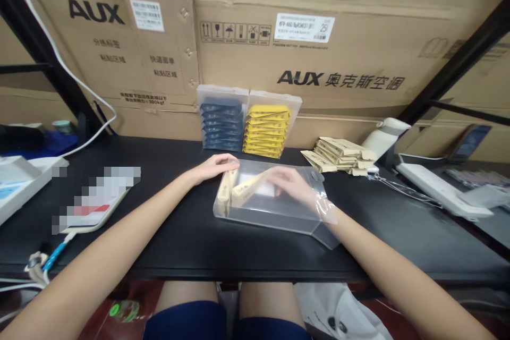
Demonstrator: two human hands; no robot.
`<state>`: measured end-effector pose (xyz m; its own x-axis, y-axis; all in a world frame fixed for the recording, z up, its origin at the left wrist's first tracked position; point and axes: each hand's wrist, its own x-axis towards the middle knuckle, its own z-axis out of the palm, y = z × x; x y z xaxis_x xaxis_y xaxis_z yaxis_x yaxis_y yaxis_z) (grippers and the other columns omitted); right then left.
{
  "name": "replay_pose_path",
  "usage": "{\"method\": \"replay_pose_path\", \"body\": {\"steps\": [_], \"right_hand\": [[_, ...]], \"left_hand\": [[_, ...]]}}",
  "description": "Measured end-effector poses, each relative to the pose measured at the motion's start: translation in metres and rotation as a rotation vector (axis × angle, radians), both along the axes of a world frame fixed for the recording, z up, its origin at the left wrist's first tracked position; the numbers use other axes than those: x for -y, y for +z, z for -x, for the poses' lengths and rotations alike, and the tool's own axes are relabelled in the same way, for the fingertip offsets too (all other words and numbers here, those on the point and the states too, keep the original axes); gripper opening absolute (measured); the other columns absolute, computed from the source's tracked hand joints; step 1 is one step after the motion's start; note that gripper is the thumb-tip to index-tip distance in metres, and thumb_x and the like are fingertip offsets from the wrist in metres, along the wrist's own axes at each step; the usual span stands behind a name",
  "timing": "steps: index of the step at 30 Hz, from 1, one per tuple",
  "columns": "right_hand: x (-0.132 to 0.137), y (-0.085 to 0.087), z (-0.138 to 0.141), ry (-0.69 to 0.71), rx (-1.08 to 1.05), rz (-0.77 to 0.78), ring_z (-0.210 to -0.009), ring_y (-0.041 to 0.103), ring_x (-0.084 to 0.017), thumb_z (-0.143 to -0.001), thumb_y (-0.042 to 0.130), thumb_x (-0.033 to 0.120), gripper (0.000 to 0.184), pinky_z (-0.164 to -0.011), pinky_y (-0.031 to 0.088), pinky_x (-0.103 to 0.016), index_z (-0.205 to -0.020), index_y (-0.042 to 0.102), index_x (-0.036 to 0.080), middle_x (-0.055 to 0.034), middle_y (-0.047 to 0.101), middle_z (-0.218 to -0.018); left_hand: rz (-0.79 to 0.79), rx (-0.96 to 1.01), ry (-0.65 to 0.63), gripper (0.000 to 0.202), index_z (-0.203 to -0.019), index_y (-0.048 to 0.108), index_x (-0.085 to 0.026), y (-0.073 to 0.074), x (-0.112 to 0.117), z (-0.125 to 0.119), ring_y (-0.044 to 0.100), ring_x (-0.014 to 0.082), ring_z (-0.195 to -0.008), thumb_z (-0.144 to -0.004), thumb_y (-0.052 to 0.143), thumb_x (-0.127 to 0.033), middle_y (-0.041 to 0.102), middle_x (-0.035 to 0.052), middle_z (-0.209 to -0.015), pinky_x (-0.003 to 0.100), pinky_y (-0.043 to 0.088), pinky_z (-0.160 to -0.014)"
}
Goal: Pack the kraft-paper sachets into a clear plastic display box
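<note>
A clear plastic box [274, 223] lies on its side on the black tabletop, its open flap end facing right. My left hand [213, 168] is closed over the far left corner of the box. Through the opening, my right hand [292, 185] reaches inside, with its fingers closed on the end of a beige packet [251, 186] that slants across the interior. Another beige packet [227, 187] stands against the left end wall of the box. To the right, several more beige packets [338, 154] sit in a loose pile.
Behind the box stand a clear box of blue packets [222, 123] and one of yellow packets [268, 126], against large cardboard cartons [239, 64]. A phone [99, 202] with a cable lies left. A white bottle [384, 138] and a power strip [442, 191] are right.
</note>
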<state>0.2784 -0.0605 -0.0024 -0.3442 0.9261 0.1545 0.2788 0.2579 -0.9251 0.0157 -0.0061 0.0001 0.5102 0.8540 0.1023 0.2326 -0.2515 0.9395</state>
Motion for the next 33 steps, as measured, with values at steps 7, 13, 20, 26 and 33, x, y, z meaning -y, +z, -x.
{"method": "replay_pose_path", "body": {"steps": [7, 13, 20, 26, 33], "right_hand": [[0.001, -0.004, 0.008, 0.020, -0.079, 0.035, -0.059, 0.055, -0.011, -0.074, 0.069, 0.042, 0.030, -0.053, 0.047, -0.025, -0.087, 0.069, 0.015, -0.0045, 0.066, -0.082], [0.000, -0.009, 0.004, -0.002, -0.009, -0.004, -0.059, 0.056, -0.012, -0.074, 0.069, 0.042, 0.032, -0.050, 0.045, -0.025, -0.090, 0.069, 0.015, -0.0060, 0.068, -0.087], [0.003, -0.007, 0.006, -0.019, 0.036, -0.199, -0.095, 0.065, -0.023, -0.068, 0.075, 0.031, 0.033, -0.089, 0.049, -0.039, -0.097, 0.065, 0.018, -0.0075, 0.069, -0.101], [0.004, -0.005, 0.004, 0.016, 0.083, -0.230, -0.093, 0.064, -0.022, -0.064, 0.081, 0.033, 0.042, -0.088, 0.049, -0.038, -0.099, 0.063, 0.018, -0.0066, 0.068, -0.100], [0.003, -0.006, 0.002, 0.012, 0.113, -0.202, -0.103, 0.064, -0.027, -0.067, 0.078, 0.036, 0.049, -0.093, 0.048, -0.043, -0.112, 0.066, 0.019, -0.0089, 0.069, -0.113]], "left_hand": [[-0.003, -0.024, 0.047, 0.037, -0.096, 0.067, -0.017, 0.001, 0.002, -0.006, 0.060, 0.0219, -0.096, -0.074, 0.067, -0.047, 0.069, 0.0052, -0.098, 0.034, 0.042, -0.088], [-0.085, -0.106, 0.005, 0.032, -0.093, 0.067, -0.017, 0.001, 0.006, -0.011, 0.057, 0.0188, -0.084, -0.078, 0.063, -0.045, 0.066, 0.0024, -0.087, 0.031, 0.042, -0.079], [-0.129, -0.127, -0.016, 0.037, -0.097, 0.067, -0.017, -0.001, 0.006, -0.012, 0.057, 0.0195, -0.084, -0.080, 0.059, -0.050, 0.066, 0.0033, -0.091, 0.030, 0.042, -0.076], [-0.123, -0.109, -0.009, 0.039, -0.096, 0.067, -0.016, -0.004, 0.004, -0.011, 0.058, 0.0202, -0.086, -0.079, 0.060, -0.050, 0.067, 0.0044, -0.093, 0.031, 0.042, -0.079], [-0.102, -0.107, -0.003, 0.040, -0.093, 0.067, -0.015, -0.003, 0.004, -0.012, 0.058, 0.0215, -0.088, -0.077, 0.061, -0.052, 0.067, 0.0048, -0.091, 0.033, 0.043, -0.081]]}}
